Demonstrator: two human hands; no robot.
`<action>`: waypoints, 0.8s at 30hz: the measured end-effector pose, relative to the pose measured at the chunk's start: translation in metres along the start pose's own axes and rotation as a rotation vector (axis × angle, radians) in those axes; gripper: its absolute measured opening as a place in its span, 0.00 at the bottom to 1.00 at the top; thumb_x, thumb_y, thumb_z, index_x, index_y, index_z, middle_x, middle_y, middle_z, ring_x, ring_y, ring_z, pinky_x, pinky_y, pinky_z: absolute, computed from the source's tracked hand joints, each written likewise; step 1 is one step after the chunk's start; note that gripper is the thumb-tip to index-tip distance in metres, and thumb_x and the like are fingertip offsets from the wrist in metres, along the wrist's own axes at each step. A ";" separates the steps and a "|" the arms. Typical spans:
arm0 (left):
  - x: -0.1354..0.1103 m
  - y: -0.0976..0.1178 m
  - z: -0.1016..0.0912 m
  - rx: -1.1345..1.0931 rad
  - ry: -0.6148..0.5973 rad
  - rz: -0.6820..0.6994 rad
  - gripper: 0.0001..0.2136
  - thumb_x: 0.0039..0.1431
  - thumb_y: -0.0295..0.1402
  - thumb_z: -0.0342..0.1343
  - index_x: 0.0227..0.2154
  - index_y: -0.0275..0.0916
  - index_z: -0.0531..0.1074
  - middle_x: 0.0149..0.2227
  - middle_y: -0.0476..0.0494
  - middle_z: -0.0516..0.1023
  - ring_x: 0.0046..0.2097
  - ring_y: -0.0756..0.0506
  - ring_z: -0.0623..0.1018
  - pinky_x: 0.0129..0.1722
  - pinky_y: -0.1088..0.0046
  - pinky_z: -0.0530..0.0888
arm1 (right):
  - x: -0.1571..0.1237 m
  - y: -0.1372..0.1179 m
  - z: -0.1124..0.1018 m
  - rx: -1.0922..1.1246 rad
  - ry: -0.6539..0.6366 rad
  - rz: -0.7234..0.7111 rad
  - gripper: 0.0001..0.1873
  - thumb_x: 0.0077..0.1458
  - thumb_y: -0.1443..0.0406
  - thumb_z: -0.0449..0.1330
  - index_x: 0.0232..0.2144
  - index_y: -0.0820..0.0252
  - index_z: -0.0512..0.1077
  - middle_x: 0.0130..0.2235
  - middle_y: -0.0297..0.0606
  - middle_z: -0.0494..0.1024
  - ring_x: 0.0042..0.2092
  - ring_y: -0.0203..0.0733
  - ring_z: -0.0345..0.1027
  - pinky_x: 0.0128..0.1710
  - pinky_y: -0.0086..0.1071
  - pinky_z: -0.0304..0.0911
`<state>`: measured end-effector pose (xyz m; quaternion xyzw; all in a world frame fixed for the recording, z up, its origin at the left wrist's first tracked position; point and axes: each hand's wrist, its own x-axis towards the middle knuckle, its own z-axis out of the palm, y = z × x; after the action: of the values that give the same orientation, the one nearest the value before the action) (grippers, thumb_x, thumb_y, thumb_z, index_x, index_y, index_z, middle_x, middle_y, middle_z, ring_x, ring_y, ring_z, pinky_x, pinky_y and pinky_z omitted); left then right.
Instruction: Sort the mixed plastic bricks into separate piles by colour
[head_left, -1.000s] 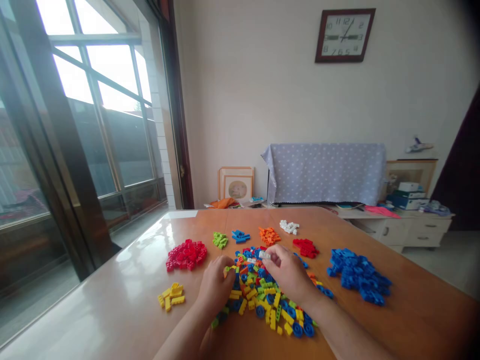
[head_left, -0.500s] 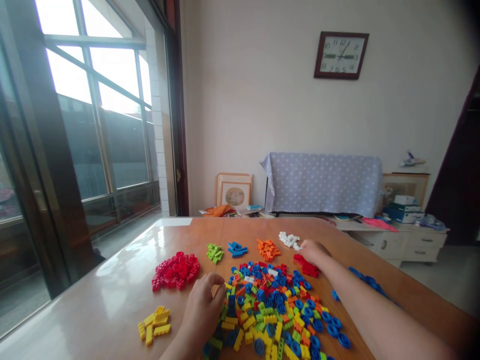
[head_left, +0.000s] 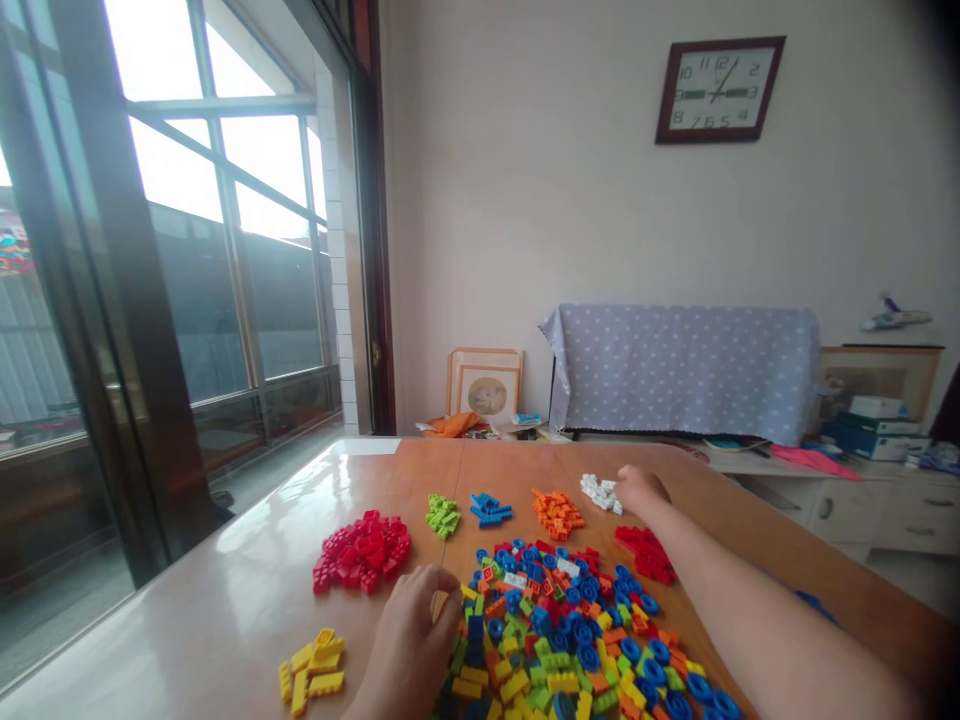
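Note:
My right hand (head_left: 642, 490) reaches to the far side of the table, its fingers pinched on a white brick at the right edge of the pile of white toy bricks (head_left: 598, 491). Curled at the left edge of a big mixed heap of bricks and blue wheels (head_left: 551, 650) is my left hand (head_left: 420, 625); its fingertips are bent down, and what they hold, if anything, is hidden. Sorted piles lie around: red bricks (head_left: 364, 552), yellow bricks (head_left: 313, 665), lime green bricks (head_left: 443, 516), blue bricks (head_left: 490, 510), orange bricks (head_left: 556, 514). Another red group (head_left: 645, 553) lies beneath my right wrist.
The piles rest on a glossy brown wooden table (head_left: 225, 620). More blue pieces (head_left: 816, 606) lie at the right, partly behind my right forearm. Beyond the table are a cloth-covered object (head_left: 682, 370), a white cabinet (head_left: 847, 510) and picture frames (head_left: 486, 385). A glass door stands left.
The view has swung slightly left, so things sit farther right in the picture. My right hand stays by the white bricks, and my left hand remains curled at the heap's edge.

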<state>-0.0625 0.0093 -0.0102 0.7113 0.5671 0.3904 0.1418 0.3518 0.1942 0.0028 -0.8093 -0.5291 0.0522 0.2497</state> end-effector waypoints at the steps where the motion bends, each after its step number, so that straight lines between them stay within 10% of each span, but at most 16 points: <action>1: 0.000 0.000 0.000 0.000 0.000 0.002 0.09 0.62 0.38 0.50 0.32 0.42 0.73 0.37 0.45 0.79 0.41 0.42 0.77 0.41 0.68 0.72 | 0.000 0.001 0.001 0.021 0.010 0.000 0.15 0.46 0.68 0.61 0.38 0.59 0.81 0.45 0.52 0.82 0.50 0.53 0.74 0.45 0.35 0.64; 24: 0.003 -0.011 -0.001 -0.154 0.045 -0.117 0.09 0.59 0.37 0.51 0.35 0.40 0.74 0.36 0.45 0.81 0.38 0.45 0.79 0.35 0.73 0.71 | -0.123 0.003 -0.034 0.487 0.023 -0.008 0.26 0.54 0.63 0.55 0.55 0.63 0.71 0.46 0.45 0.82 0.44 0.44 0.78 0.37 0.28 0.69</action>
<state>-0.0708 0.0147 -0.0150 0.6551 0.5789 0.4397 0.2059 0.3123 0.0725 0.0087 -0.7237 -0.5013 0.1681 0.4434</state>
